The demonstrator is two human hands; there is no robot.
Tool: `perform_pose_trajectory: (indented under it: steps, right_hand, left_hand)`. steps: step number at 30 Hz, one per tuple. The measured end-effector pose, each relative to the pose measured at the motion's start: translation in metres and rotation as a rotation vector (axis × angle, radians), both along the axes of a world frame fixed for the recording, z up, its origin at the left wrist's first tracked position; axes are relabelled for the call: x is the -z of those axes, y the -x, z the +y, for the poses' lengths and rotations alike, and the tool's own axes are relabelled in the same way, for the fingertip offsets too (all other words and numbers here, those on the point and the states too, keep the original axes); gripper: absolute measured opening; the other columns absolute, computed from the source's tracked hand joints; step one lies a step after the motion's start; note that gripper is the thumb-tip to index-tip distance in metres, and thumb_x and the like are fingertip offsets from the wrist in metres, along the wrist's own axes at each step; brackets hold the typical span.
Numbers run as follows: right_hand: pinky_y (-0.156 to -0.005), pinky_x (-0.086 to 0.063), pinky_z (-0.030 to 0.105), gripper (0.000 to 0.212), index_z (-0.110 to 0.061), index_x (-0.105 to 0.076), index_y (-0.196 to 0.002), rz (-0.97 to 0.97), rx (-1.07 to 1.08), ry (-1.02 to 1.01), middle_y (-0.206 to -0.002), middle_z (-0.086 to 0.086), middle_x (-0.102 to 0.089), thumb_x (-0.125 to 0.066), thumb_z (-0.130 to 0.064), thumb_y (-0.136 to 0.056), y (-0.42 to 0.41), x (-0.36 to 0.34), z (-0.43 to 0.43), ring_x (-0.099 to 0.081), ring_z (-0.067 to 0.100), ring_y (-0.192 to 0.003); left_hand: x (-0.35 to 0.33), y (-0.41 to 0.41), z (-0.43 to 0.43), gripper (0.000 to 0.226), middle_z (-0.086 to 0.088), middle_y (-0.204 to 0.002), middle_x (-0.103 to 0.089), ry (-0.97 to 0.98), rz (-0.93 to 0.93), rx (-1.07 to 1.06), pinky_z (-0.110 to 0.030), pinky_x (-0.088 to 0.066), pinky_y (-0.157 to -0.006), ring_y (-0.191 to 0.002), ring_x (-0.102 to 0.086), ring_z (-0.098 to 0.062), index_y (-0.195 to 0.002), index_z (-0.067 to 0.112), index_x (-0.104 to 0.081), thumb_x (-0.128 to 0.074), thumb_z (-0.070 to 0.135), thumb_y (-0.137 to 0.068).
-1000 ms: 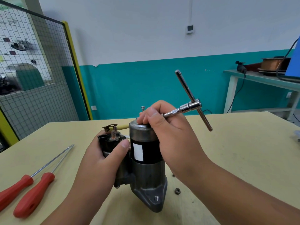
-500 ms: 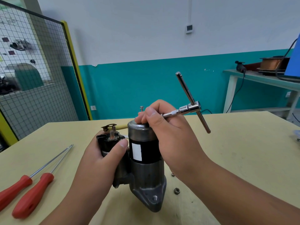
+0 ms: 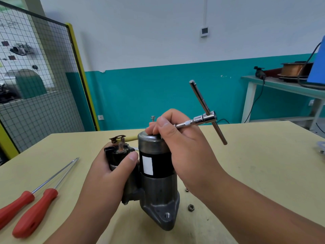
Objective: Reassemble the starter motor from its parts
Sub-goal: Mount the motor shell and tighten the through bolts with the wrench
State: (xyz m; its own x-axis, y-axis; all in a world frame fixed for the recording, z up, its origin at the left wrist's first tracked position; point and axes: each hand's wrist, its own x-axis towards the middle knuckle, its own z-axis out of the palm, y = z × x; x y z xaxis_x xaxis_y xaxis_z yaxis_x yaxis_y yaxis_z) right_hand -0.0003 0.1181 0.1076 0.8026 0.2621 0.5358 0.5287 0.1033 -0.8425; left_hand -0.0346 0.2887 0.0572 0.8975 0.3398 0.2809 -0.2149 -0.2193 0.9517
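Observation:
The starter motor [image 3: 154, 175] stands upright on the table [image 3: 255, 164], grey nose housing down and black body with a white label above. My left hand [image 3: 112, 169] grips the black solenoid [image 3: 117, 154] on the motor's left side, thumb across its front. My right hand [image 3: 182, 147] holds the shaft of a chrome T-handle wrench [image 3: 205, 113], its fingertips resting on the motor's top cap. A small through-bolt [image 3: 152, 118] sticks up behind those fingers. The wrench's working end is hidden by the hand.
Two red-handled screwdrivers [image 3: 29, 206] lie at the left of the table. A loose nut [image 3: 190, 207] and a smaller piece [image 3: 187, 189] lie right of the motor. A wire-mesh partition [image 3: 44, 85] stands at the left, a side bench [image 3: 281, 85] with a wire spool at the right.
Both hands and the motor keep nearly the same pose. The T-handle has tilted only slightly.

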Motion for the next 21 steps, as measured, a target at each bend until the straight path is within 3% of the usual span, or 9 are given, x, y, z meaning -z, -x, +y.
perform_pose_trajectory:
  steps: [6,11,21]
  right_hand:
    - [-0.077,-0.056,0.018,0.025,-0.030,-0.063,-0.088,-0.013,0.011,0.008,-0.094,-0.012,-0.074,-0.048,-0.046,-0.100,-0.0004,0.0004,0.0000,-0.068,0.006,-0.093]
    - [-0.077,-0.055,0.018,0.025,-0.029,-0.064,-0.088,-0.010,0.008,0.006,-0.093,-0.013,-0.073,-0.048,-0.046,-0.099,-0.0004,0.0006,0.0000,-0.068,0.005,-0.092]
    - [-0.077,-0.056,0.019,0.024,-0.033,-0.062,-0.085,-0.018,0.006,0.011,-0.094,-0.011,-0.074,-0.049,-0.048,-0.098,-0.0015,0.0011,0.0008,-0.068,0.006,-0.092]
  left_hand:
    - [0.0006,-0.0011,0.0013,0.044,0.003,-0.088,-0.078,-0.002,0.001,-0.006,-0.036,-0.049,-0.040,-0.076,-0.076,-0.037,-0.097,0.049,-0.071,-0.068,0.073,-0.061]
    - [0.0017,-0.0014,0.0017,0.043,-0.001,-0.086,-0.076,0.011,-0.012,0.004,-0.037,-0.048,-0.041,-0.066,-0.075,-0.036,-0.096,0.047,-0.071,-0.069,0.072,-0.061]
    - [0.0017,-0.0016,0.0012,0.043,-0.001,-0.087,-0.077,0.012,-0.007,0.001,-0.037,-0.047,-0.040,-0.071,-0.076,-0.036,-0.096,0.046,-0.071,-0.069,0.072,-0.061]
